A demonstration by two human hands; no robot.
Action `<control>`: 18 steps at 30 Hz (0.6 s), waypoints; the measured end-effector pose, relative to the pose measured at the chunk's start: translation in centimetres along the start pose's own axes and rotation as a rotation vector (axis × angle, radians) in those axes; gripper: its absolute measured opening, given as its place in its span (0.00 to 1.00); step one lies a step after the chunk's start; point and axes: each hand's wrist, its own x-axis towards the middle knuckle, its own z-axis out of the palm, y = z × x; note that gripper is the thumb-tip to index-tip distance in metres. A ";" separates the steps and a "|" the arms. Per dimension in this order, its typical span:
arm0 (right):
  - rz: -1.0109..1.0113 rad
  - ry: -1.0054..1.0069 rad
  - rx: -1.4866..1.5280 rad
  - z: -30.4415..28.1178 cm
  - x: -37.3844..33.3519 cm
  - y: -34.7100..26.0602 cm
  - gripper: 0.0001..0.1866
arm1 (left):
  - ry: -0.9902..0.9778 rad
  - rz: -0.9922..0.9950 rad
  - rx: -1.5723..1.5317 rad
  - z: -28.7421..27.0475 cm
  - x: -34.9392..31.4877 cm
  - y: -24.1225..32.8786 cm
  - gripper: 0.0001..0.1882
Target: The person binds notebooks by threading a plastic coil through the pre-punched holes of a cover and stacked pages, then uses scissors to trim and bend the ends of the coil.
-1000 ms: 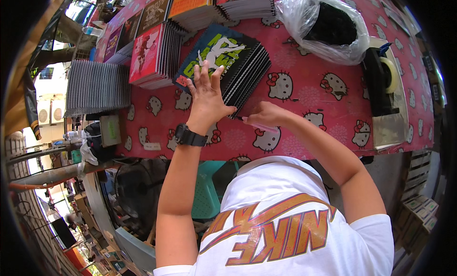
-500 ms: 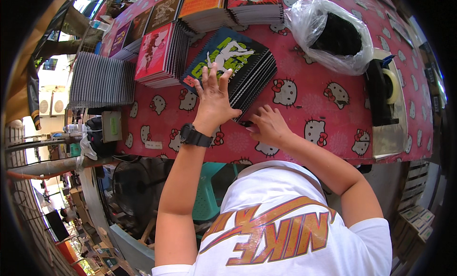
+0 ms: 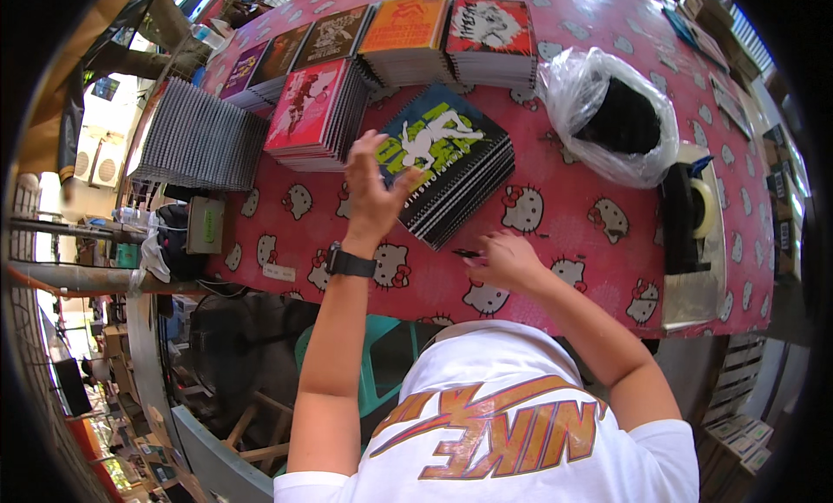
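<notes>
A stack of spiral-bound notebooks (image 3: 438, 147) lies at an angle on the table, its top cover dark blue with a white figure and green lettering. The black coils face the lower right. My left hand (image 3: 375, 195), a black watch on its wrist, is at the stack's left side with fingers spread. Whether it touches the covers I cannot tell. Just below the stack's near corner, my right hand (image 3: 505, 260) has its fingers closed around a small dark tool (image 3: 469, 254), whose kind is too small to make out.
Behind stand stacks of notebooks with pink (image 3: 304, 104), orange (image 3: 405, 24) and red (image 3: 491, 27) covers. A grey coil-edged stack (image 3: 201, 137) is at the left. To the right are a clear plastic bag (image 3: 564, 91) with dark contents and a black tape dispenser (image 3: 684, 221).
My left hand has come off the top cover to the stack's left side. My right hand has drawn slightly away from the near corner, showing the dark tool. The view has shifted.
</notes>
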 end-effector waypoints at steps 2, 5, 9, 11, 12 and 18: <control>0.073 0.182 -0.125 -1.2 -1.3 0.8 0.21 | 0.269 -0.316 -0.290 -0.7 -1.1 -4.2 0.32; 0.087 0.467 -0.281 -0.9 -1.8 5.3 0.20 | 0.172 -0.563 -1.181 -0.9 -3.5 -8.5 0.33; -0.092 0.429 0.101 -1.0 -1.6 6.9 0.31 | 0.109 -0.308 -0.807 3.4 -6.5 -14.1 0.17; 0.027 0.352 1.036 0.6 0.0 7.0 0.33 | 0.237 -0.421 -1.038 6.2 -5.4 -13.3 0.14; 0.184 0.301 1.272 0.4 0.8 6.0 0.32 | 0.189 -0.431 -0.981 6.2 -5.8 -13.6 0.17; 0.238 0.156 1.478 -1.8 5.2 2.2 0.32 | -0.162 -0.601 -1.063 2.5 -8.7 -7.3 0.45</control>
